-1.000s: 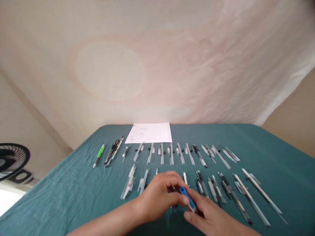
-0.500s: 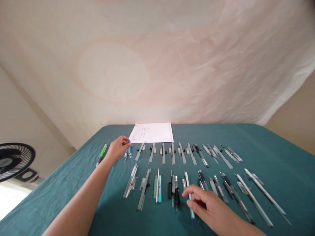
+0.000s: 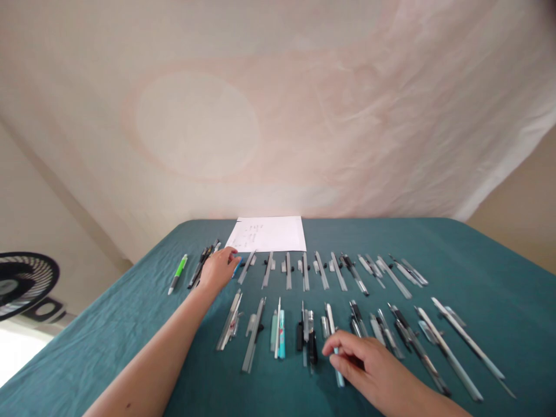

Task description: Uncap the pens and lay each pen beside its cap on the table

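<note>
My left hand (image 3: 219, 269) reaches across to the left end of the far row. Its fingers are closed round the top of a slim blue pen part (image 3: 237, 267), which the hand mostly hides. Just right of it lies a clear pen barrel (image 3: 247, 267) with its small cap. My right hand (image 3: 367, 362) hovers over the near row, thumb and forefinger apart, the other fingers curled. Beneath its fingertips is a white and pale-blue pen (image 3: 330, 319), partly covered; whether they touch cannot be told. A black pen (image 3: 311, 339) in pieces lies left of that hand.
Two rows of dismantled pens cover the green cloth (image 3: 130, 324), among them a turquoise pen (image 3: 282, 334). A green pen (image 3: 178, 273) and several black pens (image 3: 198, 266) lie at left. White paper (image 3: 271, 233) rests at the back. A fan (image 3: 26, 284) stands beyond the left edge.
My left hand has shifted a little to the right with the blue part, uncovering the black pens on its left. My right hand stays almost where it was.
</note>
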{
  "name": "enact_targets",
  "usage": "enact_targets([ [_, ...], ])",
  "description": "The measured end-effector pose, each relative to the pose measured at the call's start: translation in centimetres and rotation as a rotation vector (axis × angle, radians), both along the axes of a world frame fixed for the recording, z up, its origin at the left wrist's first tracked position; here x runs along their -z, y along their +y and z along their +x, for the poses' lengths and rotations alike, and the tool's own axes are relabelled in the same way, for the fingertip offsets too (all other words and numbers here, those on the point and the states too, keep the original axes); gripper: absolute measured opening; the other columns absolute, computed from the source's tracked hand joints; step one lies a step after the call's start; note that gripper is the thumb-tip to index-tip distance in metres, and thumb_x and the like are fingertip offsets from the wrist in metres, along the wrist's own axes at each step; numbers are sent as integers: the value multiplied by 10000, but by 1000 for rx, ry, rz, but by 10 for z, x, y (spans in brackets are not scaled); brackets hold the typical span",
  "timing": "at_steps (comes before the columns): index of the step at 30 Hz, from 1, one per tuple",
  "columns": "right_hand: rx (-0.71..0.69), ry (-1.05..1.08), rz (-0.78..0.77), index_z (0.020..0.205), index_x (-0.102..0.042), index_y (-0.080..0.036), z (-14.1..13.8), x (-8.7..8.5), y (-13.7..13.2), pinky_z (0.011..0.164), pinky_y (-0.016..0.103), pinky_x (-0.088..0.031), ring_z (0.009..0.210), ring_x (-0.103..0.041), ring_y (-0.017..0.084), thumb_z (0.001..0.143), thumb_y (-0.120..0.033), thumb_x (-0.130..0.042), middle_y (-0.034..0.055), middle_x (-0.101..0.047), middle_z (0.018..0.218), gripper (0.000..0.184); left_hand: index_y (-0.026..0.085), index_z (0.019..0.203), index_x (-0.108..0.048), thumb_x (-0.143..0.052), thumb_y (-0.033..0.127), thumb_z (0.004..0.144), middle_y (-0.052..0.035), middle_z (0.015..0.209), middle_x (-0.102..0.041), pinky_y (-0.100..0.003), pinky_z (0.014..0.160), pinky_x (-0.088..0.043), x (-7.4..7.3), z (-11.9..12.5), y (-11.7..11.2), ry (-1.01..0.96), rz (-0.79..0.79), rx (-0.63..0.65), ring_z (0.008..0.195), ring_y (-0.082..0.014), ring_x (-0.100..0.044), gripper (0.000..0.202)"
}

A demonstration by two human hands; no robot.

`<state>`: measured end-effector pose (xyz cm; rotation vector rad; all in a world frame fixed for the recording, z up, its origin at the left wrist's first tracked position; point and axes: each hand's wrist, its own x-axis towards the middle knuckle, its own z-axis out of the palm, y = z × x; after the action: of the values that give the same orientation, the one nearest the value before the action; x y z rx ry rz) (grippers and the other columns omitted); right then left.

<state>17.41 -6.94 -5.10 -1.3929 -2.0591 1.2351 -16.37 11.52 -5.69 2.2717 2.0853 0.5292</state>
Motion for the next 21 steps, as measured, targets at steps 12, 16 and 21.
enact_targets([
  [12, 0, -37, 34, 894, -582, -238, 1, -1, 0, 553, 194, -319, 594, -489, 108, 883, -347, -407, -36, -548, 654, 207, 184, 746, -592, -485, 344, 769, -62, 781, -653, -296, 690, -363, -4, 5, -7, 305, -99, -47, 796, -218, -585, 194],
  [16, -1, -36, 43, 892, -582, -240, 1, 1, 0, 555, 190, -324, 596, -495, 107, 883, -344, -408, -39, -549, 652, 204, 178, 753, -598, -469, 342, 786, -79, 812, -640, -321, 723, -367, -5, 3, -6, 333, -77, -65, 850, -236, -573, 211],
  [21, -2, -37, 36, 892, -584, -243, 1, 2, 0, 552, 191, -324, 596, -492, 109, 886, -356, -402, -35, -558, 663, 215, 195, 820, -604, -467, 367, 793, -85, 955, -581, -311, 710, -383, -2, -3, -6, 326, -17, -65, 940, -242, -529, 222],
])
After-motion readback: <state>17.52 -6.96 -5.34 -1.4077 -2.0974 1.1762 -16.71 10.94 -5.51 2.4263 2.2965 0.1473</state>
